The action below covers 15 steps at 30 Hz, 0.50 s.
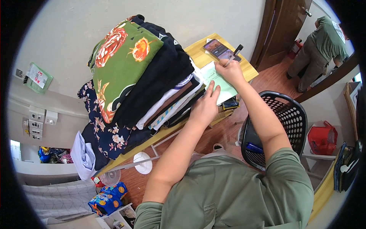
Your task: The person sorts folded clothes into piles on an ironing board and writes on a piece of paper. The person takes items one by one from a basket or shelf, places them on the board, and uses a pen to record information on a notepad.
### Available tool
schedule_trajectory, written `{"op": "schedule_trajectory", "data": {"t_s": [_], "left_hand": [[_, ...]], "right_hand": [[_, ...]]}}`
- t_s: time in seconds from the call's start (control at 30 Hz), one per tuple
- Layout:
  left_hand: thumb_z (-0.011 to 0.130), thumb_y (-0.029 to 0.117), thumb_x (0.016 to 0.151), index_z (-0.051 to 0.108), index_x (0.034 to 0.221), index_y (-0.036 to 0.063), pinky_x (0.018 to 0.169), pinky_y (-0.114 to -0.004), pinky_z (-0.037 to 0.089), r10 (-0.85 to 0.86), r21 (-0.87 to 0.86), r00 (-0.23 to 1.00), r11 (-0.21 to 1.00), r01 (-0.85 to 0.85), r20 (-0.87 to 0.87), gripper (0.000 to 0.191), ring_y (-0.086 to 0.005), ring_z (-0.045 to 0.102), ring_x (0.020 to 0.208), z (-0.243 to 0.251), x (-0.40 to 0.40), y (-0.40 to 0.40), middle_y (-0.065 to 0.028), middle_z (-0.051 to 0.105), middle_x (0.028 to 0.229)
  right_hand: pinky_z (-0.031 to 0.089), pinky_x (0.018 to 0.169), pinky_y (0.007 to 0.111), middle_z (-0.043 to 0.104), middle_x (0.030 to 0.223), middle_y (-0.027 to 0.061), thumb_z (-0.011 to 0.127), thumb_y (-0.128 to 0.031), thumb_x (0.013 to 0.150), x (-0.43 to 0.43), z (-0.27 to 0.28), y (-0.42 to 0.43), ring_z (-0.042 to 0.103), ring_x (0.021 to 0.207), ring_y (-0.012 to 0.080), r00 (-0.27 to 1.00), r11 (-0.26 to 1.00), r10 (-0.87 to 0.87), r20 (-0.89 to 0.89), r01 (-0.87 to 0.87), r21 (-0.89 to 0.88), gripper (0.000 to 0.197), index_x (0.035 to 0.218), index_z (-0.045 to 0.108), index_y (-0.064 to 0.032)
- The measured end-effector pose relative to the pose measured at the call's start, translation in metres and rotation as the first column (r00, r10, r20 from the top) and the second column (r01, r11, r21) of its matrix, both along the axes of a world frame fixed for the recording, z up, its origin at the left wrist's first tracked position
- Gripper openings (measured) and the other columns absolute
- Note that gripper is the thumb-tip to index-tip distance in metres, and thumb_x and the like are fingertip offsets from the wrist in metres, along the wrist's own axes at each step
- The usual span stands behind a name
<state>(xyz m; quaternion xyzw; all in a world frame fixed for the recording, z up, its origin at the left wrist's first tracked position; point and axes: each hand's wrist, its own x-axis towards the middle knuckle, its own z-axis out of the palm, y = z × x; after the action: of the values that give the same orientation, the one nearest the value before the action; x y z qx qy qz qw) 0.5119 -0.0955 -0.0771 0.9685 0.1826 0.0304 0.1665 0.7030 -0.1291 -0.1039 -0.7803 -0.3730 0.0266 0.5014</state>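
My right hand [230, 71] grips a pen [230, 60] with a black cap end pointing up and away. Its heel rests on the green page of a spiral notepad [226, 89], which bears handwriting. Against the page's left part lie the fingers of my left hand [206, 108], spread a little and holding nothing. Beyond the notepad, a smartphone [218, 49] with its screen lit lies on the yellow wood-grain table [197, 48]. Close to my left hand rises a tall stack of folded clothes [160, 74], topped by a green floral cloth [125, 57].
A black perforated laundry basket [288, 114] stands on the floor at my right. Farther right are a red bag [322, 138] and a brown door [288, 23], with another person [323, 48] bending beyond it. Blue patterned bags [107, 199] and a fan [111, 178] are at lower left.
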Motion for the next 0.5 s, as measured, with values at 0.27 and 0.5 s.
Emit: {"op": "schedule_trajectory", "data": {"t_s": [0.27,0.5], "left_hand": [[0.052,0.006,0.083,0.045,0.139,0.0109,0.081,-0.052,0.056,-0.007,0.022,0.999,1.0,0.006,0.047,0.057,-0.0423,0.067,0.094,-0.008,-0.001,0.001,-0.0144,0.029,0.157],[0.053,0.006,0.083,0.045,0.139,0.0102,0.081,-0.052,0.056,-0.016,0.022,0.997,1.0,0.015,0.071,0.056,-0.0428,0.068,0.093,-0.01,-0.001,0.002,-0.0149,0.03,0.156]], "right_hand": [[0.047,0.056,0.042,0.057,0.062,0.0211,0.069,-0.028,0.083,-0.002,0.0,0.001,0.061,0.058,0.0361,0.999,1.0,0.0,0.037,-0.001,0.017,0.031,0.068,0.062,-0.002],[0.046,0.055,0.043,0.056,0.061,0.0205,0.069,-0.027,0.082,-0.001,0.0,-0.001,0.06,0.057,0.0351,0.999,0.999,-0.004,0.051,0.002,0.042,0.03,0.068,0.061,-0.0018]]}}
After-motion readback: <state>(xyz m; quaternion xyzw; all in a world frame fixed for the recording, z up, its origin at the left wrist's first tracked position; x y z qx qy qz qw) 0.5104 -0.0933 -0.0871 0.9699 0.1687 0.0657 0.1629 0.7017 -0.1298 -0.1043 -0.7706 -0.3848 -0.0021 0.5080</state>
